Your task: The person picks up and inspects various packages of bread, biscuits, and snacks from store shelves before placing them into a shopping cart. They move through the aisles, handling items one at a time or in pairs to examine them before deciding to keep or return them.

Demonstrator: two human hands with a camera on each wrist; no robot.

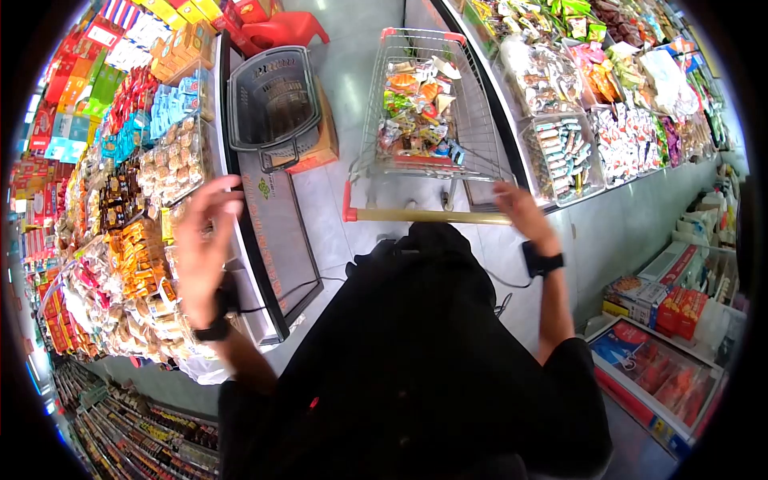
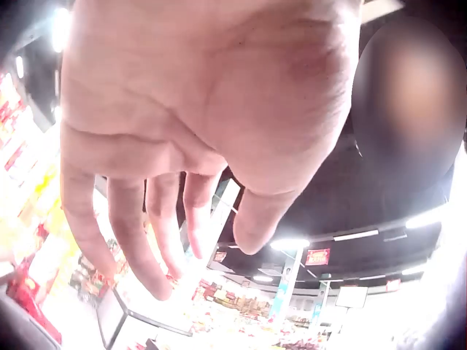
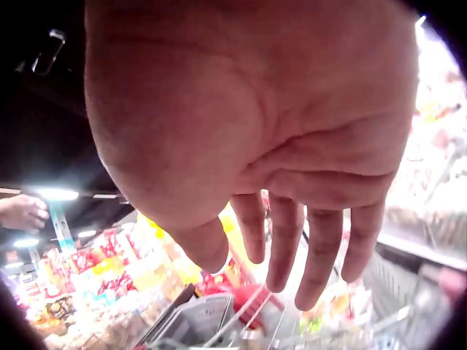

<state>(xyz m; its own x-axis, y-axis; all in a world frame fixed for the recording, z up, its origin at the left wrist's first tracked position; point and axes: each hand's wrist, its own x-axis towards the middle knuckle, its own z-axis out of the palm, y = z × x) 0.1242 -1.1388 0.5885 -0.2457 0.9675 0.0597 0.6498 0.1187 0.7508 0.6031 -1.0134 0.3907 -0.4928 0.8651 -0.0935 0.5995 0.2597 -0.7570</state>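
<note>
In the head view the left hand [image 1: 206, 240] is raised beside the snack shelf on the left, fingers loosely bent and nothing in it. The left wrist view shows that palm [image 2: 211, 95] with its fingers hanging apart. My right hand [image 1: 526, 218] is at the right end of the cart's yellow handle [image 1: 432, 216]; whether it touches the handle is unclear. In the right wrist view the right hand [image 3: 255, 124] has spread, relaxed fingers and holds nothing. Colourful packaged snacks [image 1: 420, 108] lie in the wire cart [image 1: 472, 152].
A grey basket [image 1: 276, 100] stands on a cardboard box [image 1: 320, 136] left of the cart. Behind it is a red stool [image 1: 284, 32]. Snack bins [image 1: 560, 156] line the right side, and a low case [image 1: 656, 368] stands at the lower right.
</note>
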